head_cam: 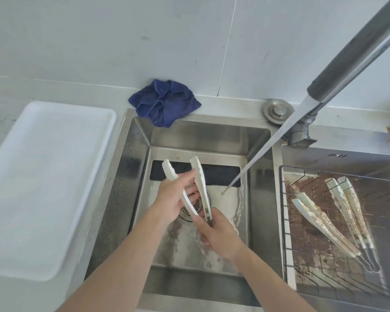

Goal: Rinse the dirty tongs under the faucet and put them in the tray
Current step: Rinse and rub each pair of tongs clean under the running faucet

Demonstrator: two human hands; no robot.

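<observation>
A pair of white tongs is held over the left sink basin, tips pointing away from me and spread apart. My right hand grips the hinge end. My left hand wraps around the left arm near the middle. Water runs from the grey faucet in a slanted stream that lands on the basin floor to the right of the tongs, not touching them. A white tray lies on the counter to the left of the sink.
Two more dirty tongs lie in a wire rack in the right basin, stained brown. A crumpled blue cloth sits on the sink's back rim. A round steel knob is beside the faucet base.
</observation>
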